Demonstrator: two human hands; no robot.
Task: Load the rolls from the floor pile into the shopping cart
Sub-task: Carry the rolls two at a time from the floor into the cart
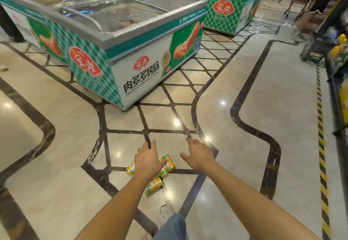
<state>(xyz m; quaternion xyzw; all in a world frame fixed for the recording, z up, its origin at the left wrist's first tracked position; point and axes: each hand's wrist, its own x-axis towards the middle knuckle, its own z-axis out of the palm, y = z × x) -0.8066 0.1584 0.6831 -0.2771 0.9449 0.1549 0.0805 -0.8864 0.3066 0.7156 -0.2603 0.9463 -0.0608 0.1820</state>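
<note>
a long chest freezer [113, 42] with glass lids and green chequered sides stands on the polished floor [56, 174] to the left and back. nearer, the person's left hand [148, 159] reaches out palm down over the pile of rolls [154, 185], its fingers spread wide and holding nothing. i cannot tell whether it touches them. the rolls are yellow with green ends and lie close together on the floor tiles, partly hidden by that hand, a little ahead of the person's grey shoe [165, 213]. just right of the pile the right hand [200, 155] is stretched out too, fingers wide apart, holding nothing. behind it stands a second, smaller freezer [233, 6]. a yellow-and-black striped line [321, 145] runs along the floor at the far right, below a dark basket [316, 49].
</note>
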